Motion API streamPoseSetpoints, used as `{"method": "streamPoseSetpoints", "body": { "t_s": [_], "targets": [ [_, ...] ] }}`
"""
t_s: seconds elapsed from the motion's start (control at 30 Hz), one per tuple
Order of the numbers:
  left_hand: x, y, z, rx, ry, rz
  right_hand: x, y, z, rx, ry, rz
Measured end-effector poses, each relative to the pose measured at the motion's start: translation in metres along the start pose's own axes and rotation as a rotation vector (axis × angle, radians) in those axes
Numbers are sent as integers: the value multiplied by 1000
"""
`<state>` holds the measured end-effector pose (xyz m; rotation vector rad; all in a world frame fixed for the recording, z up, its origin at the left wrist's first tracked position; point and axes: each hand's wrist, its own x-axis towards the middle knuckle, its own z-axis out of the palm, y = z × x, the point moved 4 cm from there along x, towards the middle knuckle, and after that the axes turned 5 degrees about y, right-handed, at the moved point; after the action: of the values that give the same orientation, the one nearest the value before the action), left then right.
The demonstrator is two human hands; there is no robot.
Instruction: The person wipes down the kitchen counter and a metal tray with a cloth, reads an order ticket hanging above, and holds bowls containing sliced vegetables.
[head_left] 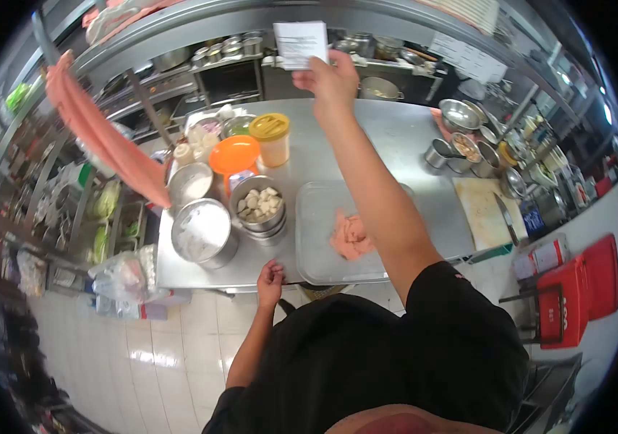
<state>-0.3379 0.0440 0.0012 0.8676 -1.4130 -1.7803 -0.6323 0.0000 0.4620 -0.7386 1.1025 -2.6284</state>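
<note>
Paper: the white paper (pixel 299 40) is up high, over the table's (pixel 388 119) far edge.
Right hand (pixel 333 81): pinching the paper by its corner.
Left hand (pixel 270 278): fingers curled by the near edge; I cannot tell if it holds anything.
Tray (pixel 314 249): clear, a pink pile (pixel 351 236) showing.
Board (pixel 474 211): a knife (pixel 505 217) on top.

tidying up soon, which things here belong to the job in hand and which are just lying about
Likely the job: white paper, held up

Apparently just lying about: knife, cutting board, clear tray, pot of pale cubes, tub with yellow lid
</note>
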Motion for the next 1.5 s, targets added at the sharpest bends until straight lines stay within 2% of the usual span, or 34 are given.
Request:
{"method": "streamPoseSetpoints", "body": {
  "t_s": [0.13,0.2,0.33,0.4,0.43,0.47,0.5,0.6,0.63,0.7,0.73,0.8,0.87,0.93,1.0,1.1,1.13,1.2,1.23,1.27,1.3,1.33,1.37,1.4,1.43,1.47,1.5],
  "targets": [
    [0,2,1,-50,-21,-17,32,-53,-111,-35,165,-243],
    [2,6,2,-35,-28,-55,52,-83,-145,-42,206,-224],
    [5,9,7,31,-45,-44,90,-120,-160,-28,212,-159],
    [6,8,5,76,-59,-20,114,-126,-162,-88,273,-225],
    [8,5,4,95,-71,-5,168,-121,-193,-234,-5,-270],
    [12,-1,3,115,-76,1,137,-132,-166,-86,176,-271],
    [16,-7,3,72,-86,34,133,-132,-159,-94,194,-292],
    [13,23,15,296,-85,140,91,-132,-167,-421,130,-373],
    [17,4,8,202,-88,56,66,-123,-175,-582,90,-352],
    [19,-2,9,225,-46,83,4,-67,-213,-1040,-92,-210],
    [19,-2,10,217,-45,49,-25,-13,-254,-1338,-352,-333],
    [20,-2,17,196,-49,-8,-131,37,-278,-1530,-479,169],
    [30,-6,26,282,-88,97,-195,82,-312,-1394,-771,-126],
    [36,-5,42,289,-112,131,-230,106,-328,-1459,-715,-211],
    [43,12,58,496,-108,91,-242,119,-338,-1536,-675,-310],
    [55,39,72,819,-62,55,-232,113,-308,-1491,-615,61],
    [58,38,76,927,-38,42,-233,110,-296,-1418,-597,98],
    [71,16,80,942,-32,141,-244,114,-269,-1249,-585,171],
    [72,16,85,1032,-88,135,-256,121,-260,-1331,-697,39],
    [71,-8,87,932,-235,80,-272,135,-254,-1366,-829,-118],
    [68,-53,88,945,-400,656,-286,167,-266,-1259,-1007,-371],
    [88,-108,97,1115,-97,523,-292,177,-260,-1244,-885,-532],
    [72,-42,88,957,-92,443,-293,194,-259,-1243,-928,-387],
    [76,-30,86,1031,-93,271,-287,193,-250,-1322,-1088,-351],
    [76,-10,82,934,-69,255,-282,182,-231,-1407,-1121,-307],
    [63,33,78,899,-133,118,-276,179,-222,-1461,-1130,-292],
    [60,23,84,906,-58,135,-267,178,-227,-1508,-1169,-290]
  ]
}}
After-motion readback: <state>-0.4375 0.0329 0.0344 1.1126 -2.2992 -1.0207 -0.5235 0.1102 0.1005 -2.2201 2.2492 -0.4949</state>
